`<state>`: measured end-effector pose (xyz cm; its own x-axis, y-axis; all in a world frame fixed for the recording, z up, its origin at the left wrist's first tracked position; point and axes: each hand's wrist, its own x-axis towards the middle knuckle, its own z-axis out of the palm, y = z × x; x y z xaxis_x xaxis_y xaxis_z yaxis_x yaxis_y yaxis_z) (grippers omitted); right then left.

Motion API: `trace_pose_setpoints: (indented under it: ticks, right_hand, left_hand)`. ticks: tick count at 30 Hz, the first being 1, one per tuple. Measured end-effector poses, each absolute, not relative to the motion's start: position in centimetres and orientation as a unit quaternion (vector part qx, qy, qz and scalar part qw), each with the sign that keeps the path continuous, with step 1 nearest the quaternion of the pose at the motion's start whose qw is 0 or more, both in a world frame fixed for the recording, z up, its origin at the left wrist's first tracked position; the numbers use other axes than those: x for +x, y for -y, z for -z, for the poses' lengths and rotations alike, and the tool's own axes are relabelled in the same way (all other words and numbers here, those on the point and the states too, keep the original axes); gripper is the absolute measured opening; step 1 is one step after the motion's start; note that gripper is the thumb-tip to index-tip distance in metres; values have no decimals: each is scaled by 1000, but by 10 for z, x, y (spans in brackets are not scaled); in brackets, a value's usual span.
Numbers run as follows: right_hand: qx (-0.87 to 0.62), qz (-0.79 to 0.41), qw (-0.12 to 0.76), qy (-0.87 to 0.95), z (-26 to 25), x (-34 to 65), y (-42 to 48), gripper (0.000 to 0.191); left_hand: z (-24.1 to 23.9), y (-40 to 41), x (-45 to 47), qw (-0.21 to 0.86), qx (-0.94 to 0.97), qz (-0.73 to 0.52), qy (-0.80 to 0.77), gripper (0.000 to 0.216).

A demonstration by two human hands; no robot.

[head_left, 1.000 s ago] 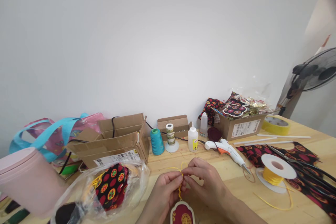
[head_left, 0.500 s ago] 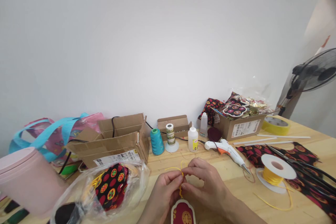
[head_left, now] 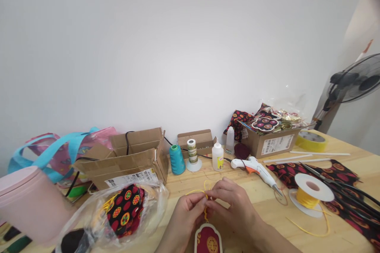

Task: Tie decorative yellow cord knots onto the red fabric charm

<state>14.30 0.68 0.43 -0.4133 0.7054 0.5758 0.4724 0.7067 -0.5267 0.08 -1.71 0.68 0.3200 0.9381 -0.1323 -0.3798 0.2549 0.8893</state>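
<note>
My left hand (head_left: 190, 211) and my right hand (head_left: 230, 205) meet at the front middle of the table, each pinching a thin yellow cord (head_left: 207, 185). A small loop of it stands up above the fingertips, and a loose end trails to the left. Below the fingers the cord runs twisted down to a dark red pendant (head_left: 208, 239) with a pale scalloped border and a gold round emblem. The pendant's lower part is cut off by the frame. My fingers hide the spot where the cord strands cross.
A spool of yellow cord (head_left: 311, 191) and black scissors (head_left: 350, 187) lie at the right on patterned fabric. A white glue gun (head_left: 257, 170), glue bottle (head_left: 217, 156) and teal thread cone (head_left: 177, 160) stand behind. At left are a plastic bag (head_left: 157, 201) and pink bin (head_left: 32, 205).
The yellow loop above my fingertips looks more upright and rounder. The pendant has shifted slightly up and right. Both hands keep their pinch in nearly the same place.
</note>
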Motion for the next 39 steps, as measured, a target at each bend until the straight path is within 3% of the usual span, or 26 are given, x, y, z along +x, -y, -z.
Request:
trace_pose_setpoints:
  ticks: [8, 25, 32, 39]
  right_hand:
    - [-354, -117, 423, 826, -10, 141, -3, 18]
    - [-393, -341, 443, 730, -4, 137, -4, 20]
    - [-401, -374, 449, 706, 0, 136, -5, 20]
    - [-405, -362, 454, 706, -1, 136, -5, 15]
  left_hand:
    - [-8, 17, 2, 705, 403, -449, -373, 17]
    - [-5, 14, 0, 662, 448, -443, -407, 20]
    - [-3, 12, 1, 585, 521, -438, -442, 27]
    - [3, 11, 1, 626, 486, -440, -421, 24]
